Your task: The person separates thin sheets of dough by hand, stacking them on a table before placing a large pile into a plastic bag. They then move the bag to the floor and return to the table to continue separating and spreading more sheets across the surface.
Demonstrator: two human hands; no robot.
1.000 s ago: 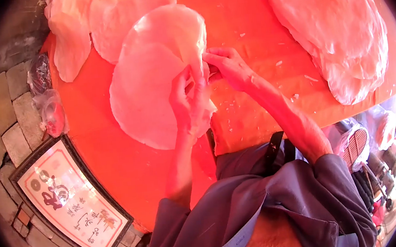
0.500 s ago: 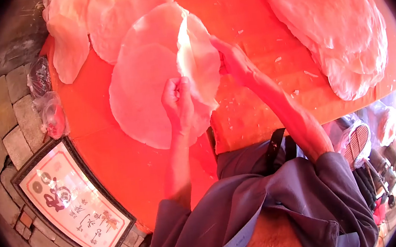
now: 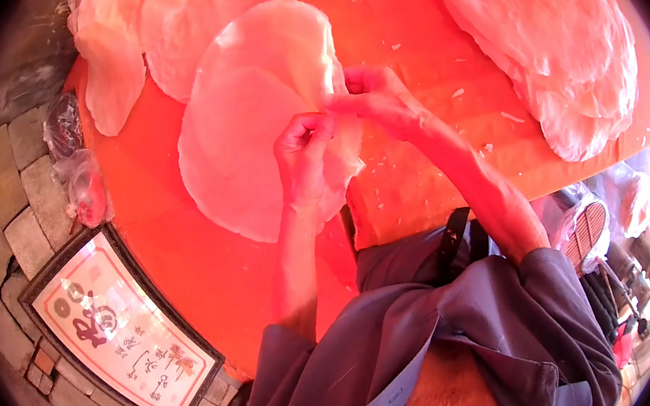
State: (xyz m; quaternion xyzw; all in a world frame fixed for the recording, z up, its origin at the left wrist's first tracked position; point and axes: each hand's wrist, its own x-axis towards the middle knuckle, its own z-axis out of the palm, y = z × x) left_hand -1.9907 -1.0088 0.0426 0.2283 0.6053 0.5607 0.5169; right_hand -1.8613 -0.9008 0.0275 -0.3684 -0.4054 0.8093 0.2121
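Thin, pale round sheets [image 3: 233, 141] overlap on the red-covered table [image 3: 169, 288] in front of me. My left hand [image 3: 303, 154] is closed in a pinch over the right part of the front sheet, thumb against the fingertips. Close beside it, my right hand [image 3: 382, 103] reaches in from the right, its thumb and fingers pressed together at the sheet's right edge. The sheet's edge near both hands is raised and catches bright light. What lies exactly between the left fingertips is too small to make out.
More pale sheets [image 3: 206, 26] lie at the upper left, and a thick stack [image 3: 560, 47] at the upper right. Small flakes dot the cloth. A framed sign [image 3: 122, 328] and plastic bags [image 3: 87, 187] are at left. A wrapped sandal [image 3: 586, 233] is at right.
My right hand has moved left and inward, close to my left hand. My left hand has shifted slightly up and right. The fold in the sheet has moved right, nearer its edge.
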